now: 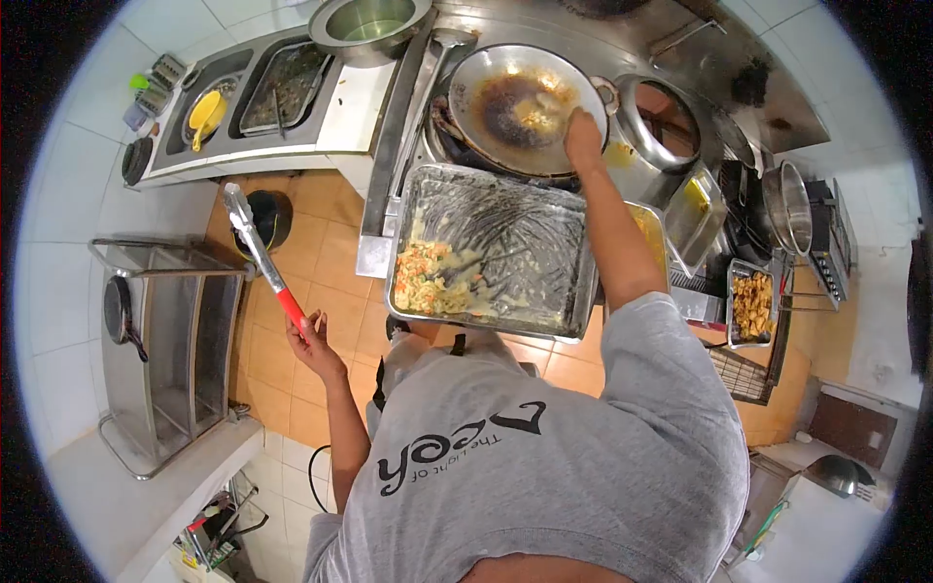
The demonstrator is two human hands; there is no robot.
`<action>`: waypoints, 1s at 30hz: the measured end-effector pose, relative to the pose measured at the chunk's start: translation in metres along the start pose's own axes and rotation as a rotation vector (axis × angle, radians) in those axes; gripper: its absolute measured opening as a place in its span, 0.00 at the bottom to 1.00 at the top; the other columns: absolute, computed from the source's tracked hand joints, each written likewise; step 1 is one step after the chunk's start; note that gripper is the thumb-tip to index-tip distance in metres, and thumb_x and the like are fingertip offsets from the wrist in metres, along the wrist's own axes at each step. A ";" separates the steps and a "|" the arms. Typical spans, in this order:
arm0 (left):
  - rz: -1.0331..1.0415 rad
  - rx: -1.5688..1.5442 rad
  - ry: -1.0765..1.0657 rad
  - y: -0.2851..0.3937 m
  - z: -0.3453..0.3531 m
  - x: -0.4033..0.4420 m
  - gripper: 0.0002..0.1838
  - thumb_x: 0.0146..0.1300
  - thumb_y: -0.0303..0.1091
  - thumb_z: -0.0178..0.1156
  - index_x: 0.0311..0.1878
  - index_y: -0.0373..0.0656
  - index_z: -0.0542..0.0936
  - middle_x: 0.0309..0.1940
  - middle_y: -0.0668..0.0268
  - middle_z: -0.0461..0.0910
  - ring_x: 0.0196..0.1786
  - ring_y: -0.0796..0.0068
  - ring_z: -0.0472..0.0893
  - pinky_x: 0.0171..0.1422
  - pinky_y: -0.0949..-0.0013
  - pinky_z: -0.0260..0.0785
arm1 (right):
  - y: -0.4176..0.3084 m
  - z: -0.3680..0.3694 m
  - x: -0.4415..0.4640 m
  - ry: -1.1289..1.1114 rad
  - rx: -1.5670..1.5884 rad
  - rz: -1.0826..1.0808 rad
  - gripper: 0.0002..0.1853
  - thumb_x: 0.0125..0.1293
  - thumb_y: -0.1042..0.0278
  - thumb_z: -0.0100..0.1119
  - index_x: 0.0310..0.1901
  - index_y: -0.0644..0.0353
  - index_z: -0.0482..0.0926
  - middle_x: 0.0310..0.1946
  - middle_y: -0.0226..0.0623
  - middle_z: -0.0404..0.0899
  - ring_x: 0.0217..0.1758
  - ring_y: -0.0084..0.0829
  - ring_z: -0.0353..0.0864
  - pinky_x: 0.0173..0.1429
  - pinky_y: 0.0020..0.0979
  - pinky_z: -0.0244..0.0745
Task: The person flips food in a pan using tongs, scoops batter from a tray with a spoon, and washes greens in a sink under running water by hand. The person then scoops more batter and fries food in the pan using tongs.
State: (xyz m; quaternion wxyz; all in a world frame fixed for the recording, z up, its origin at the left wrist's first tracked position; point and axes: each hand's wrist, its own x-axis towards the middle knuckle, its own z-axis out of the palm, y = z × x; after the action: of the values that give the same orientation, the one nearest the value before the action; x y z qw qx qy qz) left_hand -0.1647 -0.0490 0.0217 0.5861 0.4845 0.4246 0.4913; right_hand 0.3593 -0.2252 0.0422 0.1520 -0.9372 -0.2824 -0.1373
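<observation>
Grips red-handled tongs (262, 255) out sideways in left fingers (315, 338); holds right arm (617, 228) outstretched to wok (476, 87); cannot tell closure of right fingers (580, 122).

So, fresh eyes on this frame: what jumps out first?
Probably the big metal tray in front of the person, smeared across, with chopped orange-and-pale food heaped at its near left corner. Just beyond sits the browned wok, the right hand at its right side. Off to the left, the left hand holds red-handled tongs above the tiled floor.
</observation>
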 end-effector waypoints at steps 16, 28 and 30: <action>-0.166 -0.172 -0.283 -0.016 0.049 0.015 0.10 0.65 0.37 0.51 0.40 0.41 0.67 0.39 0.64 0.70 0.44 0.69 0.77 0.49 0.65 0.73 | -0.130 -0.045 -0.275 -0.298 0.299 0.082 0.06 0.53 0.80 0.44 0.34 0.65 0.68 0.35 0.53 0.70 0.39 0.54 0.71 0.37 0.48 0.67; -0.437 -0.252 -0.604 -0.018 0.083 0.010 0.08 0.66 0.39 0.50 0.35 0.47 0.66 0.35 0.71 0.71 0.45 0.77 0.76 0.33 0.78 0.66 | -0.159 -0.060 -0.218 -0.320 0.341 -0.208 0.09 0.55 0.80 0.46 0.38 0.65 0.71 0.38 0.49 0.73 0.44 0.48 0.73 0.45 0.42 0.71; -0.451 -0.244 -0.621 -0.021 0.081 0.013 0.09 0.65 0.41 0.50 0.36 0.47 0.66 0.37 0.71 0.71 0.46 0.77 0.76 0.34 0.77 0.66 | -0.163 -0.052 -0.216 -0.320 0.348 -0.316 0.07 0.55 0.80 0.47 0.35 0.64 0.71 0.37 0.48 0.73 0.43 0.49 0.73 0.45 0.42 0.70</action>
State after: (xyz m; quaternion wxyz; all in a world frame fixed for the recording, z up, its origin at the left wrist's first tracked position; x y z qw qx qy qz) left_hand -0.0801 -0.0498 0.0147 0.8329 0.4314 0.2616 0.2275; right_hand 0.0842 -0.2196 0.0497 0.2409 -0.8512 -0.4645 0.0411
